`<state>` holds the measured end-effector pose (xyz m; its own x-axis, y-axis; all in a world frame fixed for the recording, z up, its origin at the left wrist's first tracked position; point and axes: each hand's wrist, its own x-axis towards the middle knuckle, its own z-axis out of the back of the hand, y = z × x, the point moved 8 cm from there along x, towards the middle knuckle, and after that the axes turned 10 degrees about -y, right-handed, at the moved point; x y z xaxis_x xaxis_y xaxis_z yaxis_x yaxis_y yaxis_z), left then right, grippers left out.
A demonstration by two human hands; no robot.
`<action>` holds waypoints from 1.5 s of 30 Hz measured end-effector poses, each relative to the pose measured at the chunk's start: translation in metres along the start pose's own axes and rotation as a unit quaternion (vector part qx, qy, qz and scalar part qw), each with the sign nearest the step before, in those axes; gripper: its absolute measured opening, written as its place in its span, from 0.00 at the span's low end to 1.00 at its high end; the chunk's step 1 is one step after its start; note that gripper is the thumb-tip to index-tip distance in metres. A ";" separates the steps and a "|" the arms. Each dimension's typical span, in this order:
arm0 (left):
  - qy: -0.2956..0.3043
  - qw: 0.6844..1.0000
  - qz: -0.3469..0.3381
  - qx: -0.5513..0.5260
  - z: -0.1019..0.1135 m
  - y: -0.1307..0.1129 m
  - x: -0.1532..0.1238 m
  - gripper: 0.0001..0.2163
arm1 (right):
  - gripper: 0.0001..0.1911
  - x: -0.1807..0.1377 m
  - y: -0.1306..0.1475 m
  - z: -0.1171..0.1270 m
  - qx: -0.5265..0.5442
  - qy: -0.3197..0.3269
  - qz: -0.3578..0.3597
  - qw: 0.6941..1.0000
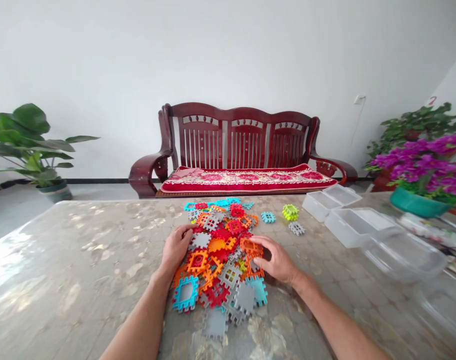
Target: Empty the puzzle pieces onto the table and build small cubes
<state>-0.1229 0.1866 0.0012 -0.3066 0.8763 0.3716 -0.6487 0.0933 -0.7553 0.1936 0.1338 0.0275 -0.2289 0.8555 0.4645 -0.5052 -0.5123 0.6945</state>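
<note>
A heap of plastic interlocking tiles point(217, 245) in orange, red, grey and blue lies on the table between my hands. My left hand point(176, 248) rests along the heap's left side, fingers stretched forward and touching tiles near a grey one point(201, 241); some fingertips are hidden. On the opposite side, my right hand point(278, 259) has thumb and fingers apart, against an orange tile point(250, 246) at the heap's edge. A blue frame tile point(186, 293) lies at the near left, and a plain grey tile point(215, 322) is closest to me.
Right of the heap sit a blue tile point(268, 217), stacked yellow-green tiles point(290, 212) and a grey tile point(297, 229). Clear plastic boxes point(348, 230) line the table's right side, near a teal pot point(419, 204) of purple flowers. A wooden bench point(246, 117) stands beyond the table point(81, 260).
</note>
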 end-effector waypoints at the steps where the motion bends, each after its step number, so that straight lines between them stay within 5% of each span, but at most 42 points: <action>1: 0.000 1.000 -0.001 0.001 0.000 0.000 0.000 0.16 | 0.27 0.000 -0.003 0.002 0.001 -0.019 -0.007 1.000; 10: 0.003 1.000 -0.004 0.005 -0.001 0.004 0.002 0.17 | 0.26 0.000 -0.056 0.032 0.005 -0.172 -0.083 0.982; 16: 0.011 1.000 0.001 0.015 -0.003 0.005 0.003 0.17 | 0.28 0.010 -0.080 0.045 -0.018 -0.197 -0.080 0.977; 24: 0.010 1.000 -0.005 0.011 -0.002 0.003 0.003 0.17 | 0.30 0.013 -0.055 0.040 -0.155 -0.129 -0.001 0.979; 30: 0.008 1.000 -0.003 0.013 -0.002 0.005 0.003 0.17 | 0.18 0.007 -0.015 0.038 -0.202 -0.097 0.049 0.973; 37: 0.008 1.000 -0.005 0.006 -0.002 0.004 0.003 0.17 | 0.36 0.000 0.021 0.014 -0.183 0.009 0.066 0.981; 45: 0.010 1.000 0.007 0.012 -0.001 0.004 0.003 0.17 | 0.36 -0.001 0.021 0.006 -0.158 0.004 0.025 0.987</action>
<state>-0.1257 0.1901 -0.0017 -0.3026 0.8867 0.3494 -0.6606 0.0691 -0.7476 0.1882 0.1215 0.0447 -0.2660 0.8305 0.4893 -0.7268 -0.5063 0.4641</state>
